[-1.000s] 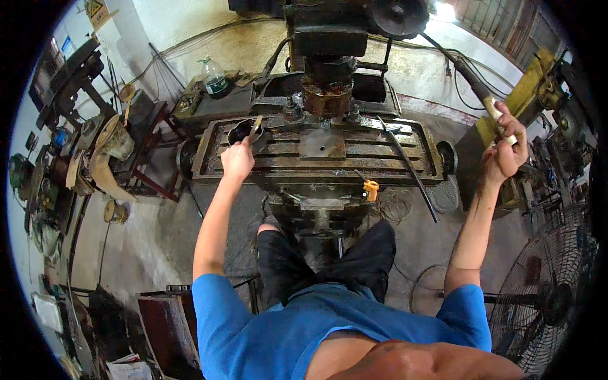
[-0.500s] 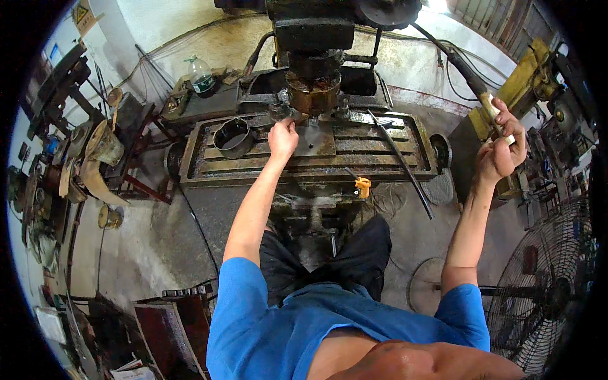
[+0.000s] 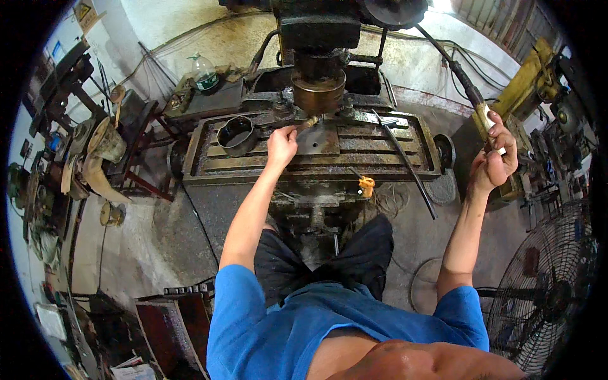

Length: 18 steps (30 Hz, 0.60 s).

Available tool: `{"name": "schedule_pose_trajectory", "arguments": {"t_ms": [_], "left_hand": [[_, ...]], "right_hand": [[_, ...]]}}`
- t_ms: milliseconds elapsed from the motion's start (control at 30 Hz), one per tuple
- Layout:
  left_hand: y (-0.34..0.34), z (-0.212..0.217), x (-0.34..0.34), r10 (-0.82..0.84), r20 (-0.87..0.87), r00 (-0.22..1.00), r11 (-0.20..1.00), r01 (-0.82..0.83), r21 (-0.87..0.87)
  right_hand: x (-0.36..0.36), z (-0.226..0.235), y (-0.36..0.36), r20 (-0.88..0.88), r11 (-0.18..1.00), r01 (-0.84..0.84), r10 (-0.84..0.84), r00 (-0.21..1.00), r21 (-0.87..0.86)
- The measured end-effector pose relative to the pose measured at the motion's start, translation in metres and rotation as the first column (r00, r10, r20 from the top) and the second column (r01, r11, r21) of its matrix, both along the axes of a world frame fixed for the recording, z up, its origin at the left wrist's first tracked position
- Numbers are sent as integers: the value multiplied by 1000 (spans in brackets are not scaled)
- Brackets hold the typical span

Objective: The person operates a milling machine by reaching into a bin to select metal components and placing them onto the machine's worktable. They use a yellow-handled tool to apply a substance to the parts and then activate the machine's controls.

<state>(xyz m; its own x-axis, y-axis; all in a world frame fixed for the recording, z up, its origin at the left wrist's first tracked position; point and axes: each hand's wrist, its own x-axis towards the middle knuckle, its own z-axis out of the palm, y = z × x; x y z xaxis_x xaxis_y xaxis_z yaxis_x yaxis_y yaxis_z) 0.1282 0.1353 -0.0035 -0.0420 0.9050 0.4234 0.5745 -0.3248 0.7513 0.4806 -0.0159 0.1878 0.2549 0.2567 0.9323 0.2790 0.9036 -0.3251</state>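
Observation:
My left hand point(image 3: 282, 145) is closed round a short, thin brush-like stick point(image 3: 308, 123) with a yellowish tip. That tip is just below the round, brownish spindle head point(image 3: 318, 92) of a milling machine, over a flat metal plate point(image 3: 323, 140) with a small hole. My right hand point(image 3: 494, 155) is raised at the right, its fingers wrapped round the pale-covered end of a long dark lever point(image 3: 467, 81). A dark round can point(image 3: 237, 135) stands on the slotted machine table point(image 3: 253, 168), left of my left hand.
A long black bar point(image 3: 408, 163) lies slanting over the table's front edge. A yellow-orange tool point(image 3: 366, 185) hangs at the front. At the lower right stands a caged fan point(image 3: 544, 285). A large clear bottle point(image 3: 203, 74) sits behind on the left.
My left hand has drawn slightly back toward me, and the stick's tip now shows beneath the spindle. My right hand has come slightly down and inward with the lever. The view has shifted a little.

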Motion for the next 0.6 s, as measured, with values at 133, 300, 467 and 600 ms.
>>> {"name": "schedule_pose_trajectory", "arguments": {"t_ms": [133, 300, 467, 600], "left_hand": [[-19, 7, -41, -30, -42, 999, 999, 31, 21], [-33, 31, -108, 314, -300, 901, 936, -240, 257], [-27, 30, -129, 279, -728, 627, 960, -206, 190], [-44, 33, -127, 185, -731, 657, 980, -175, 91]], "right_hand": [[1, -7, 0, -8, 1000, 1, -1, 1000, 5], [-3, -15, -1, -22, 1000, 8, -7, 1000, 3], [-2, -24, 1, -24, 1000, 8, -8, 1000, -6], [3, -33, 4, -8, 1000, -9, 9, 1000, 7]]}}
